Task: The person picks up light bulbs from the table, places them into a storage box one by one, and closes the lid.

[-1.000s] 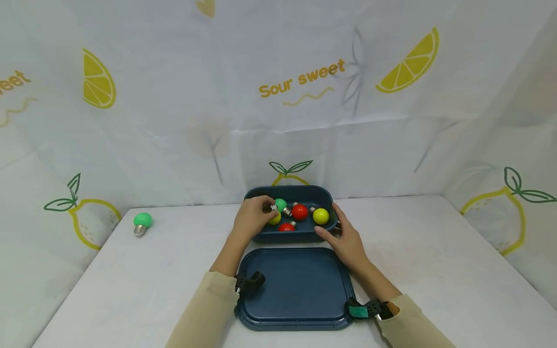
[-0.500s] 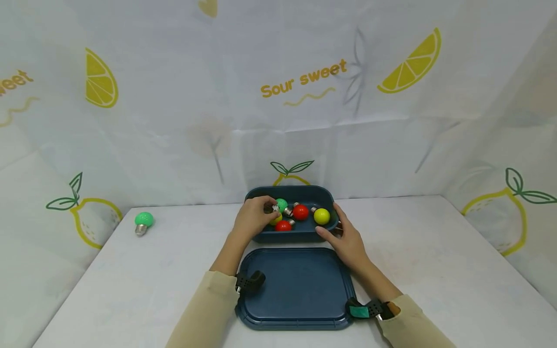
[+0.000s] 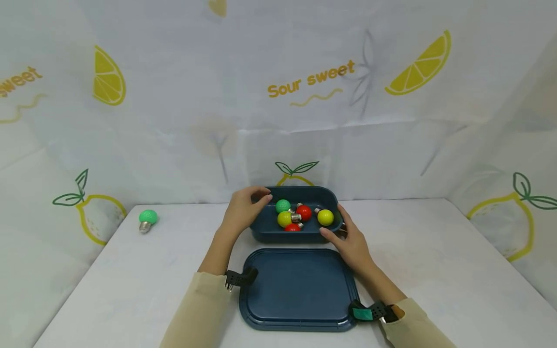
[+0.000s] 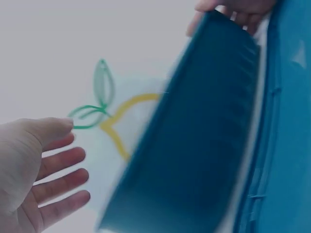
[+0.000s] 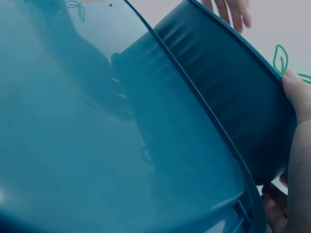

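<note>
In the head view, a deep dark blue box (image 3: 283, 238) holds several small light bulbs with metal screw bases. Inside lie a green bulb (image 3: 283, 206), a yellow bulb (image 3: 285, 219) with its base pointing right, a red bulb (image 3: 304, 212), another red bulb (image 3: 293, 227) and, further right, a second yellow bulb (image 3: 325, 217). My left hand (image 3: 244, 209) is over the box's left end, fingers apart and holding nothing; the left wrist view shows its spread fingers (image 4: 63, 162) beside the box. My right hand (image 3: 353, 245) grips the box's right end, thumb at the front rim.
A flat dark blue lid (image 3: 300, 290) lies on the white table (image 3: 435, 270) in front of the box, between my forearms. Far to the left stands another green bulb (image 3: 148, 217). A white printed cloth (image 3: 196, 96) hangs close behind the box.
My left hand has let go of the left yellow bulb, which now lies in the box, and has drawn back left. My right hand keeps its grip on the box.
</note>
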Demonstrator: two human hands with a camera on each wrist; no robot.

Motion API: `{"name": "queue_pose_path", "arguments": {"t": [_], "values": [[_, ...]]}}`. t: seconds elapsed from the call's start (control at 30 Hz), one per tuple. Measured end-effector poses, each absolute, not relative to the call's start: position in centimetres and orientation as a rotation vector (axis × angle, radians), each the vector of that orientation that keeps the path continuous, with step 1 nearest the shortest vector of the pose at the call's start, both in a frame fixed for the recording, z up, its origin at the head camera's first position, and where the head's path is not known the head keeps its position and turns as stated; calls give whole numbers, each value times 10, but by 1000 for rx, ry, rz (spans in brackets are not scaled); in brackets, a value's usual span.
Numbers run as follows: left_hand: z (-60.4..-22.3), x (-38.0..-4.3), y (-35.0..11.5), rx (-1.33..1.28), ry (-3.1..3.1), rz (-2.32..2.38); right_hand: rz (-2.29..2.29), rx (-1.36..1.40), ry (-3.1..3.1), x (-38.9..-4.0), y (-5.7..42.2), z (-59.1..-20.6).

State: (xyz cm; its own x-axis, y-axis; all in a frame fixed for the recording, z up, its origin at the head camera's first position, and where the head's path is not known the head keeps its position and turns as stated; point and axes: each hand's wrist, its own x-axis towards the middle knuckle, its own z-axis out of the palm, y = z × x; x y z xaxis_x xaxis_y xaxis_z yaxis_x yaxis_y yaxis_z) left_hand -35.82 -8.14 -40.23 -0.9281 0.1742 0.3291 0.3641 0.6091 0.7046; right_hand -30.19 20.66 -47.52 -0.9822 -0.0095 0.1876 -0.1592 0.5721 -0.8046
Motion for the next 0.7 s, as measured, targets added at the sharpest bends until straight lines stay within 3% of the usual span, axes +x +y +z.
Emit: {"name": "queue_pose_path", "arguments": {"t": [0.3, 0.7], "values": [[-377, -334, -109, -441, -2601, -1079, 1389, 129, -2641, -305, 204, -478], [-370, -312, -179, -276, -2642, -874, 1376, 120, -2673, -305, 205, -473]]}}
